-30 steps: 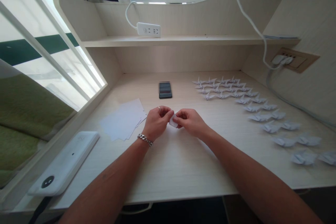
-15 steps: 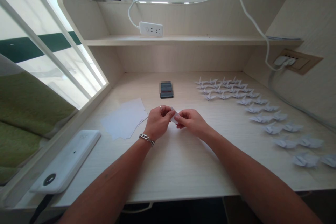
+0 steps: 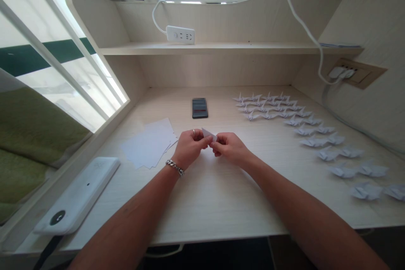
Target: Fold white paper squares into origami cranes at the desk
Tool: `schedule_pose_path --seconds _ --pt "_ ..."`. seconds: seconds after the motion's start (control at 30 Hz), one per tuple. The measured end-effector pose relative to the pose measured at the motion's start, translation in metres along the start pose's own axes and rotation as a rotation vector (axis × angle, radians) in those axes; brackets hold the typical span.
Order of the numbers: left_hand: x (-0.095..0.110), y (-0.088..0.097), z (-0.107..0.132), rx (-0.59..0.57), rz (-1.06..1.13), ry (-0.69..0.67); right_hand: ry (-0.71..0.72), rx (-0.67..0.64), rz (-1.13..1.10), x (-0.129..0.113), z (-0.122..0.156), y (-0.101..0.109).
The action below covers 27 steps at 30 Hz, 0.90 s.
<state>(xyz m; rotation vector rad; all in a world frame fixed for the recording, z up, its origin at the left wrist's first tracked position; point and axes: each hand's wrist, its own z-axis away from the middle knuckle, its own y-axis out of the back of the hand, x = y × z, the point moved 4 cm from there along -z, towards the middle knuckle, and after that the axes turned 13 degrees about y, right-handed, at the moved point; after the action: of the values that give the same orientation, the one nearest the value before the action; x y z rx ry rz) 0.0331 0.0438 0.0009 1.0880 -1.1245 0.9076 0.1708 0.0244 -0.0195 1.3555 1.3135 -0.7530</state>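
Between both hands is a small piece of folded white paper (image 3: pixel 209 134), with a pointed corner sticking up. My left hand (image 3: pixel 190 145) pinches its left side between thumb and fingers; a ring and a chain bracelet show on this hand and wrist. My right hand (image 3: pixel 230 147) grips the paper's right end, fingers curled in. Part of the paper is hidden behind the fingers. Left of my hands lies a loose stack of white paper sheets (image 3: pixel 148 143). Rows of folded paper cranes (image 3: pixel 274 112) stand on the right side of the desk.
A dark phone-like object (image 3: pixel 199 108), partly pixelated, lies beyond my hands. At the left edge of the desk (image 3: pixel 202 202) rests a long white device (image 3: pixel 80 194) with a dark cable. A power strip (image 3: pixel 180 34) sits on the shelf, and a white cord runs to a wall socket (image 3: pixel 356 73).
The folded paper has turned in my fingers, and a pointed corner now shows above my left thumb. Both hands remain in nearly the same place.
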Motion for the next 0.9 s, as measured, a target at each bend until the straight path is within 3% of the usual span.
schedule_pose_path --seconds 0.17,0.4,0.57,0.73,0.9 --pt "0.000 0.004 0.001 0.082 -0.035 0.025 -0.033 -0.031 -0.080 -0.002 0.001 -0.004" --pt "-0.010 0.011 -0.009 0.111 0.255 0.094 -0.064 -0.043 -0.144 -0.004 0.001 -0.008" --pt "-0.008 0.013 -0.008 0.150 0.192 0.063 -0.104 -0.009 -0.225 -0.001 0.002 -0.008" --pt "-0.005 0.008 -0.005 0.150 0.075 0.058 -0.050 0.057 -0.217 0.001 -0.001 -0.002" --pt "-0.010 0.007 -0.011 0.173 0.161 0.088 -0.078 0.085 -0.255 -0.003 -0.001 -0.002"
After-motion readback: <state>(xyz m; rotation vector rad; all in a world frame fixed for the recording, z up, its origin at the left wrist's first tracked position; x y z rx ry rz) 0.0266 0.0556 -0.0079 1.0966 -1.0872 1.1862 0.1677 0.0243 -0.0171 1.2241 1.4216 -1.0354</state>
